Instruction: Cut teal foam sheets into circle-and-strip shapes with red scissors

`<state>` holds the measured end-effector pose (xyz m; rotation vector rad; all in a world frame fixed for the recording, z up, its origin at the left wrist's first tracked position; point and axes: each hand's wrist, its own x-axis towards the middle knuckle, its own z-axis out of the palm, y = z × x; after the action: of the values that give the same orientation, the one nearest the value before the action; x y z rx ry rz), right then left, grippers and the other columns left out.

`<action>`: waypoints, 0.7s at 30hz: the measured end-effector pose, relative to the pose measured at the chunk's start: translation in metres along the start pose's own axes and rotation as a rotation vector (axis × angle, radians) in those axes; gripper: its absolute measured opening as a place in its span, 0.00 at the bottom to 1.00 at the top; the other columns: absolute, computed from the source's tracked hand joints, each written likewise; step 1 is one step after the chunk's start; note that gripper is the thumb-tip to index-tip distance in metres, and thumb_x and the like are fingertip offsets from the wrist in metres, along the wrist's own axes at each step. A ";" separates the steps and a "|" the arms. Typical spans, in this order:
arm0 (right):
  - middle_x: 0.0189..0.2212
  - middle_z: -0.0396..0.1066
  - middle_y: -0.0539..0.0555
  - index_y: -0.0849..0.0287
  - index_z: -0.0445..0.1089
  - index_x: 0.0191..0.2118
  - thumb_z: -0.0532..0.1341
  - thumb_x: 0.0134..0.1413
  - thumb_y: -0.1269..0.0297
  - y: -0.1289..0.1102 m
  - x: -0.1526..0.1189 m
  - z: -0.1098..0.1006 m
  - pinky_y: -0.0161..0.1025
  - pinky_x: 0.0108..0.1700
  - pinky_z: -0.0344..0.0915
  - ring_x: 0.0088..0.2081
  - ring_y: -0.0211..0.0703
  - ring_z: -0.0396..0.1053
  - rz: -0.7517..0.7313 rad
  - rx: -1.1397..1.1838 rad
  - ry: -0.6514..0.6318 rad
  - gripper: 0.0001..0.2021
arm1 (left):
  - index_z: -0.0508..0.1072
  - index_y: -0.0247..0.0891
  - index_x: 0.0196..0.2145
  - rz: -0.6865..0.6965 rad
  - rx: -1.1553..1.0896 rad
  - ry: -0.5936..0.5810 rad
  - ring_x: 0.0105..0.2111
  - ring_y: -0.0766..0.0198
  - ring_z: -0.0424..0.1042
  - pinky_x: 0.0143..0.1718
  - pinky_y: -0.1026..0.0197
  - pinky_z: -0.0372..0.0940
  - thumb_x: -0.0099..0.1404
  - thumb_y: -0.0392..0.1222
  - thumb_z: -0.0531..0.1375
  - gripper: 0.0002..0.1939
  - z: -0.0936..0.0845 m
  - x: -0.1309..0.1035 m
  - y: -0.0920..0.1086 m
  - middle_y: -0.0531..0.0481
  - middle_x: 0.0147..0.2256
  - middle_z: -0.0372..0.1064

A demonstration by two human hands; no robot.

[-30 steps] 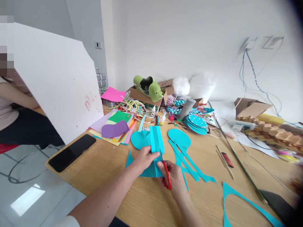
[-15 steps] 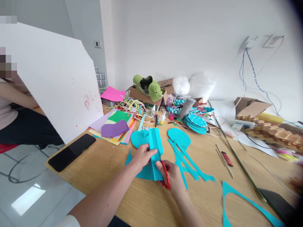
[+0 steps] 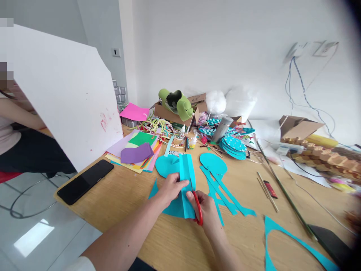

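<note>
My left hand [image 3: 172,188] pinches a creased, folded sheet of turquoise paper [image 3: 186,203] between thumb and fingers, holding it raised over the table. In my right hand [image 3: 204,207] is a pair of red-handled scissors [image 3: 199,214], its blades along the right edge of the sheet and partly hidden by the paper. Beyond the sheet lies a cut turquoise disc [image 3: 166,165], and to its right another turquoise disc [image 3: 213,162]. Narrow turquoise offcuts [image 3: 225,194] spread out right of my hands.
A black phone [image 3: 86,181] rests at the table's left edge, near stacked coloured paper [image 3: 137,153]. A white board [image 3: 70,94] stands at left, with a seated person behind it. A steel flask [image 3: 222,128], thin sticks [image 3: 267,192] and a curved turquoise offcut [image 3: 296,237] lie farther right.
The folded turquoise paper has shifted slightly right and down, with my left hand moving along with it. The scissors sit at nearly the same spot on its right edge.
</note>
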<state>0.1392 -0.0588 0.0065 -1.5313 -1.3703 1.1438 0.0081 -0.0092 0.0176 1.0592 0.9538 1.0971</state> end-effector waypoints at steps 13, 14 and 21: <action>0.10 0.56 0.44 0.55 0.56 0.20 0.62 0.39 0.36 0.000 -0.001 0.004 0.33 0.13 0.51 0.11 0.36 0.58 0.044 0.026 -0.032 0.26 | 0.69 0.36 0.25 -0.048 -0.049 0.049 0.25 0.67 0.62 0.29 0.63 0.57 0.50 0.46 0.64 0.11 -0.002 0.001 -0.001 0.54 0.24 0.67; 0.10 0.57 0.44 0.55 0.57 0.21 0.62 0.39 0.35 0.000 -0.002 0.004 0.33 0.13 0.51 0.11 0.37 0.58 0.052 0.022 -0.039 0.27 | 0.70 0.36 0.25 -0.043 -0.055 0.063 0.25 0.67 0.62 0.29 0.63 0.57 0.50 0.46 0.64 0.12 -0.002 0.002 -0.001 0.54 0.24 0.67; 0.14 0.51 0.44 0.57 0.56 0.18 0.60 0.39 0.33 -0.006 0.000 0.004 0.32 0.18 0.46 0.17 0.31 0.49 -0.052 -0.044 0.028 0.29 | 0.70 0.35 0.26 -0.028 -0.026 0.057 0.27 0.66 0.64 0.29 0.63 0.58 0.51 0.45 0.64 0.10 -0.001 0.001 -0.004 0.51 0.26 0.68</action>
<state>0.1340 -0.0586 0.0112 -1.5285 -1.4167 1.0633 0.0082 -0.0081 0.0130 0.9950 0.9940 1.1193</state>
